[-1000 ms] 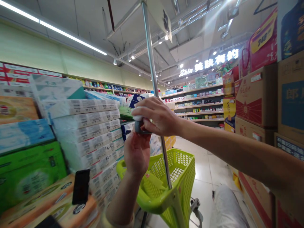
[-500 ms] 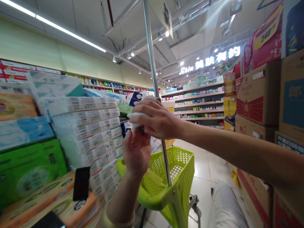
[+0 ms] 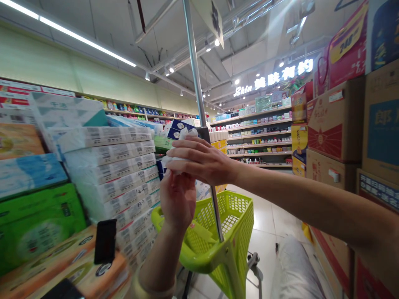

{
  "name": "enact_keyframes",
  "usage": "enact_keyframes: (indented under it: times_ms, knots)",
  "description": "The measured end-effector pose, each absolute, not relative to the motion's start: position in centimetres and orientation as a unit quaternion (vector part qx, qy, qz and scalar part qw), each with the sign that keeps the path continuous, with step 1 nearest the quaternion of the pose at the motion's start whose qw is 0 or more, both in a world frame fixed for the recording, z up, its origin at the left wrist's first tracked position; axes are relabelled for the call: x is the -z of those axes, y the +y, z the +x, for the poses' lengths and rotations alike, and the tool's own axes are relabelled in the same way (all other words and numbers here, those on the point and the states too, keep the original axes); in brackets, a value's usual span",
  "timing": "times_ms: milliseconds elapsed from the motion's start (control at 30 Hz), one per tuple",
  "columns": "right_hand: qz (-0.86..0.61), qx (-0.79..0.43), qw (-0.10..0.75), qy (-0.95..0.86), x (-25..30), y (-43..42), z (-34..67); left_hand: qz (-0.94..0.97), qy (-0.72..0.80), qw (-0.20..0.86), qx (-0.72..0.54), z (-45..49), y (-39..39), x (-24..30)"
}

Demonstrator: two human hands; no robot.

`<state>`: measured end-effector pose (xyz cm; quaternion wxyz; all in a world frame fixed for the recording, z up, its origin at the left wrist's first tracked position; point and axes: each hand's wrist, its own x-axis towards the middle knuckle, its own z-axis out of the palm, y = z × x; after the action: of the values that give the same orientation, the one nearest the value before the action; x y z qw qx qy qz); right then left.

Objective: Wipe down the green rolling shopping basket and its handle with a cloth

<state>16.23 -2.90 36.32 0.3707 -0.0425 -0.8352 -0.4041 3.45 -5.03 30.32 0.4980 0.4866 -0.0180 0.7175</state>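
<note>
My right hand [image 3: 206, 161] is closed over a crumpled white tissue [image 3: 177, 164], which bunches up above and below its fingers. Just below, my left hand [image 3: 179, 197] is raised with its thumb against the tissue's lower edge. Its fingers curl behind and are mostly hidden, so what they grip does not show. Both hands are in front of an upright metal pole [image 3: 215, 207], beside a dark clamp [image 3: 204, 133] on it. The pole rises from the handle end of a lime-green shopping cart [image 3: 230, 253].
Stacked white tissue packs [image 3: 124, 172] stand left. A black phone [image 3: 105, 241] and another dark device [image 3: 64, 290] lie on orange packs [image 3: 90, 274]. Cardboard cartons [image 3: 335, 120] line the right side, and stocked shelves [image 3: 258, 143] stand at the back.
The right fingers have spread and shifted slightly over the tissue, and more white tissue shows above and below them. My left hand stays nearly in place; the view has shifted slightly.
</note>
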Motion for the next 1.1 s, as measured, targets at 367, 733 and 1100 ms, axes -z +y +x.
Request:
enact_keyframes:
  times_ms: [367, 733, 1100]
  knots:
    - [-0.053, 0.372, 0.429, -0.821, -34.3, -3.0, 16.2, 0.498, -0.001, 0.501, -0.708, 3.1, -4.5, -30.0]
    - [-0.015, 0.378, 0.382, -0.843, -30.3, -0.2, 19.5, 0.535, 0.054, 0.439, -0.720, 3.6, -4.4, -30.6]
    - [-0.158, 0.191, 0.669, -0.700, -33.6, 0.6, 23.0, 0.547, 0.039, 0.419, -0.724, 3.5, -3.6, -30.3]
